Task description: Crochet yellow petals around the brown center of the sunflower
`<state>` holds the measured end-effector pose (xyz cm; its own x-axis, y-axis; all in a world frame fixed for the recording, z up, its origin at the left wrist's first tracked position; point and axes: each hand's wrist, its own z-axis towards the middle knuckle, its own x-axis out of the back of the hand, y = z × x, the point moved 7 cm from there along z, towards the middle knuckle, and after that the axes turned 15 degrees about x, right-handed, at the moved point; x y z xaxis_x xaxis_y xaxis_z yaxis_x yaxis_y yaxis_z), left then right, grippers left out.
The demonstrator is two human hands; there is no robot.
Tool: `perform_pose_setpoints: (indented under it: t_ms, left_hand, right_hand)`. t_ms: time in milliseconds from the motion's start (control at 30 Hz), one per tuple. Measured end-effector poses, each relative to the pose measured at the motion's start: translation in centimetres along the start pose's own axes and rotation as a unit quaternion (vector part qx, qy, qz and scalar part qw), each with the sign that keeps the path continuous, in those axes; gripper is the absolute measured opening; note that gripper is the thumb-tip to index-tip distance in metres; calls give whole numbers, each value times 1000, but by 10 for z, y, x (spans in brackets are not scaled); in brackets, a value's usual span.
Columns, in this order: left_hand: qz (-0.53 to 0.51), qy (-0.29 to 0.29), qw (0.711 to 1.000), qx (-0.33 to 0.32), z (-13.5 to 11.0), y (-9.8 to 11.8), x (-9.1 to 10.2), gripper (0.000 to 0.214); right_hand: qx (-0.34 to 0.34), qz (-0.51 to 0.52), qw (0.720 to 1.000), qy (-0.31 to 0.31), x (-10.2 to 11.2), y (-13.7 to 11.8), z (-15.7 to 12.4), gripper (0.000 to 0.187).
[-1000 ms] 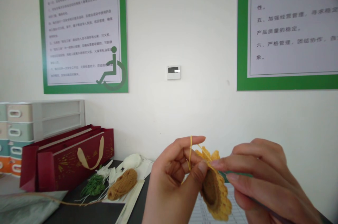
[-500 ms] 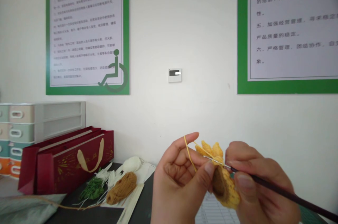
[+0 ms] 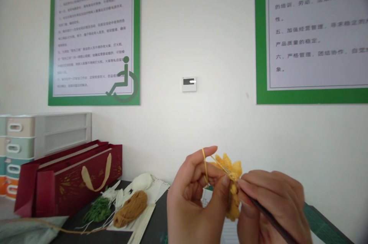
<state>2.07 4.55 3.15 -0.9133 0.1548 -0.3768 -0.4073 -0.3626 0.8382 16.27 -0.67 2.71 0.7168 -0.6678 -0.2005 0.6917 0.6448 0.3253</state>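
My left hand (image 3: 198,194) pinches a yellow crocheted piece (image 3: 234,169) with pointed petals between thumb and fingers. Over its raised index finger loops a strand of yellow yarn (image 3: 205,165), which runs down to the stitches. My right hand (image 3: 273,201) grips a crochet hook (image 3: 267,215) with a dark handle, closed round it like a pen. The hook's tip is at the top edge of the piece, close to my left thumb. Part of the piece is hidden behind the fingers of both hands.
On the dark table (image 3: 152,219) at left lie a brown yarn skein (image 3: 130,208), green yarn (image 3: 97,210) and white yarn (image 3: 142,182). Red gift bags (image 3: 77,182) stand behind, beside stacked drawers (image 3: 20,148). A green mat (image 3: 324,225) lies at right; printed paper is under my hands.
My right hand has moved slightly left and down, and the hook now tilts more steeply. The crocheted piece has turned, so its brown inner side no longer shows. The view has shifted slightly.
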Motion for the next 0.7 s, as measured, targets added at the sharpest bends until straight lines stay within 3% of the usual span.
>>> perform_pose_setpoints:
  t_ms: [67, 133, 200, 267, 400, 467, 500, 567, 700]
  left_hand:
    - [15, -14, 1000, 2, 2, 0, 1, 36]
    - [4, -37, 999, 14, 4, 0, 1, 35]
    - [-30, -62, 997, 37, 6, 0, 0, 36]
    - [-68, -78, 993, 61, 7, -1, 0, 36]
    - [-111, -116, 982, 97, 10, -5, -4, 39]
    - [-119, -134, 978, 104, 10, -6, -7, 38]
    - [-122, -139, 977, 101, 9, -6, -8, 37]
    - [-131, -141, 977, 92, 7, -5, -9, 34]
    - [-136, -122, 979, 90, 4, -5, -10, 35]
  right_hand:
    - [-46, 34, 998, 14, 3, 4, 2, 5]
    - [-136, 93, 986, 29, 2, 13, -1, 10]
    - [-258, 169, 950, 48, -3, 27, -11, 14]
    - [-366, 267, 889, 69, -14, 38, -23, 19]
    - [-505, 470, 719, 85, -43, 35, -38, 27]
    - [-515, 512, 679, 106, -51, 28, -38, 26]
    - [-507, 517, 681, 114, -52, 25, -37, 24]
    - [-471, 499, 716, 129, -51, 20, -33, 18]
    - [-340, 358, 856, 154, -24, 23, -28, 3]
